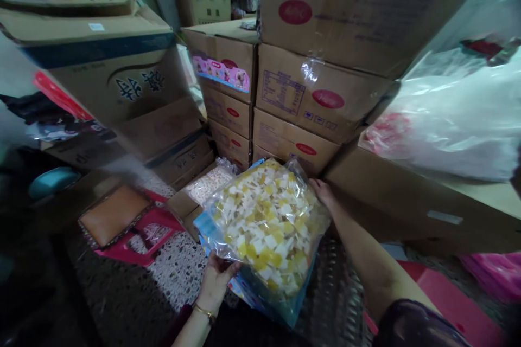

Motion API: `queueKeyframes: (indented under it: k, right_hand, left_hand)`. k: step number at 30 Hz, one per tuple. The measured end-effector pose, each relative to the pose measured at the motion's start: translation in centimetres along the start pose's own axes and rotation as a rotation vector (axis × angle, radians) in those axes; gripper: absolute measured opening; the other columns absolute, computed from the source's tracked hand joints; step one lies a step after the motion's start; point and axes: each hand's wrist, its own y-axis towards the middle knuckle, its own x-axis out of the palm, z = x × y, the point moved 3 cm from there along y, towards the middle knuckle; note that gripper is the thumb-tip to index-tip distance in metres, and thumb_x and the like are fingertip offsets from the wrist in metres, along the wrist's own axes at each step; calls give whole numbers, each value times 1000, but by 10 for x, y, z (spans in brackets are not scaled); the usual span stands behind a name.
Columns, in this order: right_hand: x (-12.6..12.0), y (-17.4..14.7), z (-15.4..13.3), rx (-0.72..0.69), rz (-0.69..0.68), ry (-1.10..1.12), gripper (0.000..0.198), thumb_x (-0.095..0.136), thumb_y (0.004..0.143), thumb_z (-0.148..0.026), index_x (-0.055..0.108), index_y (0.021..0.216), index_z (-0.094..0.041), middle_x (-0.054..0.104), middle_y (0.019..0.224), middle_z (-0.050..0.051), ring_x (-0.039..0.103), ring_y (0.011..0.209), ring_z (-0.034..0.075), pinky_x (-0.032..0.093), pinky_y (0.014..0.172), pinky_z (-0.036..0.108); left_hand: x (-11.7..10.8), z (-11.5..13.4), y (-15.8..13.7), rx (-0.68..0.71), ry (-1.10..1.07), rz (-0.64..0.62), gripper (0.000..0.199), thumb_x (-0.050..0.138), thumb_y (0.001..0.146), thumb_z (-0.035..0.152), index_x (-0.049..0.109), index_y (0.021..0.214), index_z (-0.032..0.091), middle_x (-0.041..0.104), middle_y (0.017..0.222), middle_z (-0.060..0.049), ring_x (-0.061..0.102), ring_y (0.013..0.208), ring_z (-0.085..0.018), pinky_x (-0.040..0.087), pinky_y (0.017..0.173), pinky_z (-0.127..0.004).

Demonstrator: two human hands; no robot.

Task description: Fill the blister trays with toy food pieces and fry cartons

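Note:
A large clear plastic bag (268,217) full of small yellow and white pieces lies tilted in front of me, on top of a blue printed package (244,287). At the bag's near left edge, my left hand (216,276) pinches the plastic between thumb and fingers; a thin bracelet is on that wrist. My right hand (323,192) is at the far right side of the bag, its fingers partly hidden behind the plastic, curled against the edge. Beyond the bag to the left, another clear bag (211,184) with small pale pieces rests in an open carton.
Stacked cardboard cartons (301,92) with red oval labels rise ahead. Another large carton (122,76) stands at left. A pink stool (142,244) with a brown cushion sits on the speckled floor. A big white plastic bag (456,119) lies on a carton at right.

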Motion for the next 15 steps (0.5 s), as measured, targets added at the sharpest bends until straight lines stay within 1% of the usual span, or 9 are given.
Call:
queueKeyframes:
  k: [3,5,6,8,11,13,15]
  right_hand:
    - [2,4,-2,4,13,-3,40,39,80,-41,64,93,-13,66,93,11,59,89,20,42,78,28]
    - [0,3,-4,9,34,-16,42,35,81,-41,65,90,-13,66,89,11,59,87,20,43,76,27]
    - [-1,2,-5,19,46,-26,44,33,81,-42,65,88,-12,66,87,12,59,85,20,43,74,27]
    - [-4,-1,-7,28,77,-42,47,31,81,-43,66,81,-12,66,79,12,60,80,21,43,70,27]
    - [-5,-7,-11,-14,120,-45,48,29,81,-45,64,68,-14,63,65,10,59,71,21,43,63,27]
    - [-5,-10,-14,-41,157,-34,46,30,80,-46,61,62,-17,61,59,8,57,66,20,43,59,28]
    - [-4,-12,-16,-49,189,-11,44,32,78,-46,58,59,-18,58,57,6,55,61,19,42,57,27]
  left_hand:
    - [-1,-1,0,-37,-35,38,61,78,44,32,52,97,18,65,90,-6,61,76,-19,48,65,-28]
    - [-3,-4,0,-92,-43,74,60,78,44,34,53,96,18,65,83,-4,61,68,-16,47,60,-26]
    - [-4,-6,0,-120,-38,72,57,78,44,36,54,93,18,65,78,-3,60,64,-15,46,57,-25]
    - [-5,-12,1,-185,-1,1,47,76,46,38,59,82,15,64,65,-2,57,56,-14,44,53,-24]
    - [-4,-20,5,-277,97,-133,33,74,48,40,62,62,12,61,52,-3,54,48,-13,40,47,-23]
    - [-2,-23,9,-295,147,-148,28,73,50,39,61,54,13,59,46,-3,51,43,-12,38,44,-23]
    - [1,-23,11,-283,153,-122,25,72,50,37,59,47,15,56,40,-1,47,37,-11,37,42,-23]
